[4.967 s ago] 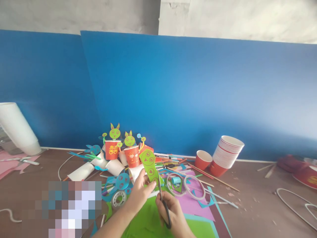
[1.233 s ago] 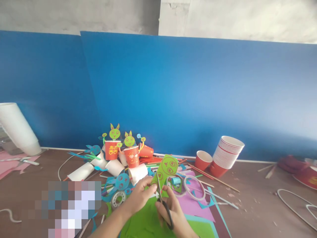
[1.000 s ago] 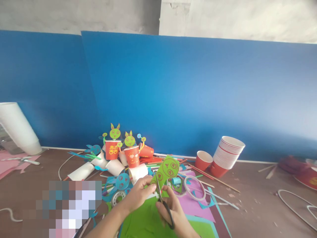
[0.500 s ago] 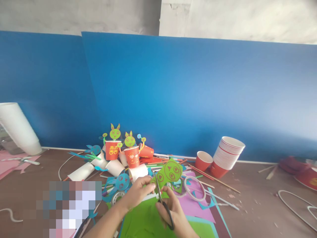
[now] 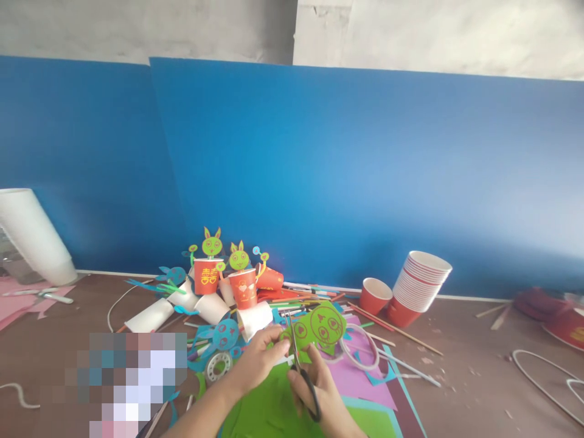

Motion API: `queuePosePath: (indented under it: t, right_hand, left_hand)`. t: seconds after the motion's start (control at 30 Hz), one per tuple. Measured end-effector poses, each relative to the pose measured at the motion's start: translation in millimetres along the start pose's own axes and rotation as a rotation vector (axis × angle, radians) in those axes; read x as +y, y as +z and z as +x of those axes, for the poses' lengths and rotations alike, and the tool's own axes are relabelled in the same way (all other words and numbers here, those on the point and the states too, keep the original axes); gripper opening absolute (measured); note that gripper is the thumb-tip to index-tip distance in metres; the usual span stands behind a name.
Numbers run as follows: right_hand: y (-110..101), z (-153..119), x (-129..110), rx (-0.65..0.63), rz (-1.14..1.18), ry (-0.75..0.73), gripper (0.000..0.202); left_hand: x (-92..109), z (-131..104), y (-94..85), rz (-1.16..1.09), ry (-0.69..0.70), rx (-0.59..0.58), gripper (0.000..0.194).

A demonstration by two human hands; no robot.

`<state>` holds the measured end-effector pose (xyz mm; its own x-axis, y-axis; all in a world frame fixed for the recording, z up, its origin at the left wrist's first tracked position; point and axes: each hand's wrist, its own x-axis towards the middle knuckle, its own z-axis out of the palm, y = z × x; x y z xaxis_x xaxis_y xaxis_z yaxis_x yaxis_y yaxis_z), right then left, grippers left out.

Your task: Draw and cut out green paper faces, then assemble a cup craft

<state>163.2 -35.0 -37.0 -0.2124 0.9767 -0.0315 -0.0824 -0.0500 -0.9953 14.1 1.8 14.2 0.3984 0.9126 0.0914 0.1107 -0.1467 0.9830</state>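
Note:
My left hand (image 5: 262,359) is closed, pinching the left end of a green paper piece (image 5: 328,328) with a face and small hearts drawn on it in red. In my right hand (image 5: 319,389) is a pair of scissors (image 5: 310,392) with black handles. Their blades point up and away, crossing the paper close to my left fingertips. Beneath both hands lie green paper sheets (image 5: 269,401). Behind the hands, two red paper cups (image 5: 243,289) carry green rabbit-face cut-outs (image 5: 212,246). A blue rabbit cut-out (image 5: 225,333) rests left of my left hand.
Rolls of tape (image 5: 360,347) lie on purple paper (image 5: 365,383) to the right. A stack of cups (image 5: 420,286) stands farther right beside a single red cup (image 5: 375,295). White cups (image 5: 36,237) lean at far left. A blue panel (image 5: 292,170) rises behind the table.
The green paper has turned and tipped downward to the right against the scissor blades. Both hands have shifted only slightly.

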Motion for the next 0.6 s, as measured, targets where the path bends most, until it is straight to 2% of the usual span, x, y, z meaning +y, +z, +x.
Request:
queuePosePath:
  t: [0.13,0.4,0.6]
  right_hand:
    - [0.5,-0.9,-6.8,0.006,-0.013,0.026,0.053]
    - [6.4,-3.0,-23.0,0.051,-0.001,0.113,0.069]
    - [4.6,-3.4,-23.1,-0.004,-0.073,0.087,0.056]
  left_hand:
    - [3.8,-0.2,-2.2,0.000,-0.012,0.002,0.026]
    - [13.9,-0.8,-7.4,-0.008,-0.098,-0.040,0.023]
    - [22.3,-2.3,-12.1,0.074,-0.113,-0.037,0.024]
